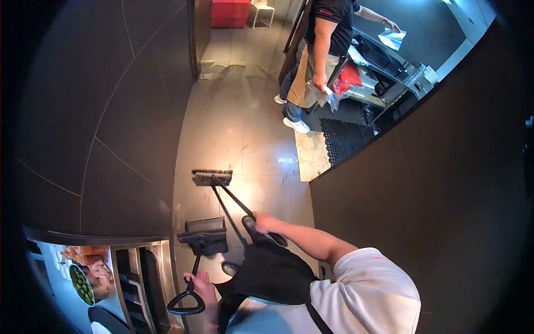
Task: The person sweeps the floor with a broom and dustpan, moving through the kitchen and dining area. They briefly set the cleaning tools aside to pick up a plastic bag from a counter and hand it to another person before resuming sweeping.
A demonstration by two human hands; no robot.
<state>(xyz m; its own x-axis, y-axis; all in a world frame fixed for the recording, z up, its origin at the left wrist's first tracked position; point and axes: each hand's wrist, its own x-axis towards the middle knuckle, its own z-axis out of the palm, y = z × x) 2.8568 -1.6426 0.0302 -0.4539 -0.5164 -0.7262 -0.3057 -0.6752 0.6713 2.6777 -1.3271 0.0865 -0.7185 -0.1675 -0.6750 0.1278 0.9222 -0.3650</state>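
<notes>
1. Your right hand (267,223) is gripping the broom (213,178) near the upper end of its pole, clamped around it. The arm is reaching forward, perhaps because this is keeping the brush head ahead of your shoes.
2. Your left hand (203,288), well apart from the right one, is resting at the pole of the dustpan (204,236), beside its loop handle. How firmly these fingers are closing, I cannot tell.
3. The brush head is lying low at the floor (253,142), near the left edge along the dark wall (111,178). Whether all bristles are touching, I cannot tell.
4. The dustpan is standing nearer to you by the same edge, its mouth facing the broom, probably for having both tools within easy reach of each other.
5. At your lower left, the bench (58,278) is carrying a bowl of green pieces (82,285); its metal side is limiting your left elbow, I think.
6. Farther ahead, a co-worker (334,33) is standing at the floor's right edge, beside a black mat (345,136), and is narrowing the passage.
</notes>
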